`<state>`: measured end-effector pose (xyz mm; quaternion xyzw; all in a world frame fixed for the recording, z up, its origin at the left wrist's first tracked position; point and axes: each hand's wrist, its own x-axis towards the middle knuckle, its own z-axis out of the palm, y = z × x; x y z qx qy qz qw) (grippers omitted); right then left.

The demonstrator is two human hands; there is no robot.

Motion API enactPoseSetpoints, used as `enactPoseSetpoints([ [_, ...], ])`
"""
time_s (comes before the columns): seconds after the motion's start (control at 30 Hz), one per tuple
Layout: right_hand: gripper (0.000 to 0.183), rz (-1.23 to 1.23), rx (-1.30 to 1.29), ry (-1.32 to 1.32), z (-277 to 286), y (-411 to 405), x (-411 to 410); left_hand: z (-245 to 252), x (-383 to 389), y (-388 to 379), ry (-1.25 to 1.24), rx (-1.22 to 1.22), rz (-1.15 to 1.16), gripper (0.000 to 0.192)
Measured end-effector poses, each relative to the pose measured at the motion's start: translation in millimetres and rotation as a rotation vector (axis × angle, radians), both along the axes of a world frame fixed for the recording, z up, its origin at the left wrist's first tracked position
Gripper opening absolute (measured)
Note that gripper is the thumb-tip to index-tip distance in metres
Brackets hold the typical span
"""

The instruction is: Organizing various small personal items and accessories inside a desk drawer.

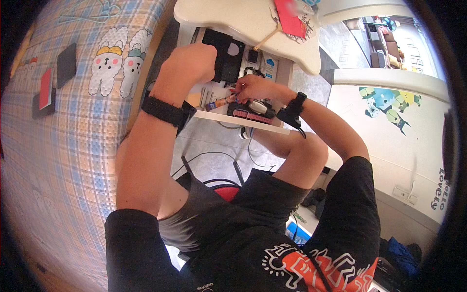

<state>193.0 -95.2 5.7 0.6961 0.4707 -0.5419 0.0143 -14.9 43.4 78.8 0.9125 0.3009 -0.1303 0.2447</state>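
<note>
An open drawer (222,118) full of small things lies before me, under a white desk top (226,12). My right hand (253,88) is inside it, its fingers closed on one end of a slim printed tube (221,102). Beneath and beside that hand are a pink strap (251,116), a white oval object (257,106) and a dark beaded bracelet (251,70). My left hand (193,62) is curled over the drawer's left side, near a black flat case (215,38). Its fingers are hidden behind the back of the hand.
On the desk top lie a red envelope (290,18) and a hand fan with a wooden handle (268,37). At left, a plaid bed (84,146) holds a red booklet (46,88) and a dark flat item (66,65). A cable (219,153) loops below the drawer.
</note>
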Motion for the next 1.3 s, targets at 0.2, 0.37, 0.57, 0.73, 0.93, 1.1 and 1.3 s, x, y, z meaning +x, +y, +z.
enactPoseSetpoints([
  [0.2, 0.019, 0.268, 0.091, -0.062, 5, -6, 2, -1, 0, 1, 0.045, -0.013, 0.006, 0.035],
  [0.37, 0.017, 0.253, 0.154, 0.153, 15, -5, 10, -5, 2, 1, 0.008, -0.021, 0.016, 0.032],
  [0.57, 0.023, 0.510, 0.073, 0.026, 22, -23, 22, -7, 0, 0, -0.054, 0.015, -0.016, 0.030],
  [0.73, 0.020, 0.631, 0.008, -0.105, 30, -39, 37, -5, 0, 0, -0.011, -0.004, -0.013, 0.029],
  [0.93, 0.017, 0.982, -0.029, -0.428, 17, -47, 55, -6, 8, 2, -0.051, -0.001, -0.026, 0.032],
  [1.1, 0.016, 0.999, 0.069, -0.315, 37, -34, 42, -2, 11, 2, -0.030, 0.000, -0.065, 0.034],
  [1.3, 0.021, 0.153, 0.220, 0.093, 112, 20, 74, 3, -5, -2, -0.101, -0.008, 0.012, 0.029],
])
